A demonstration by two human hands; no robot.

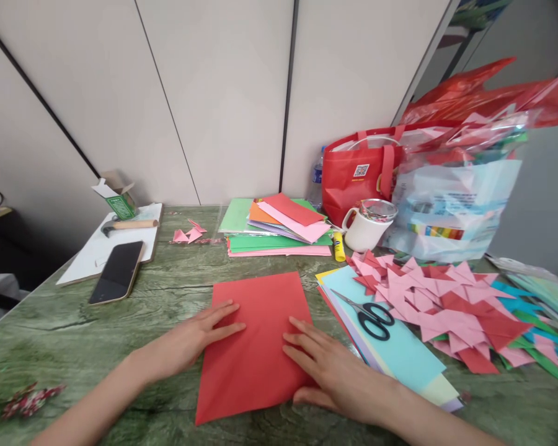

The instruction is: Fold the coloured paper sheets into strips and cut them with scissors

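A red sheet of paper [255, 347] lies on the green marbled table in front of me. My left hand [209, 331] rests on its left edge with the fingers stretched out. On the right edge, my right hand [318, 359] lies with its fingers spread over the paper. Just right of that hand is a stack of coloured paper [404, 347], light blue on top. Black-handled scissors [369, 316] lie on this stack. Beyond them spreads a pile of folded pink and red paper pieces [437, 297].
Behind are more coloured sheets [279, 241], a yellow glue stick [339, 246], a white mug [367, 229], a red bag [358, 186] and a clear plastic bag [451, 204]. At left are a phone [118, 272], a hammer [132, 225], a small box [121, 203] and pink folded pieces [189, 234].
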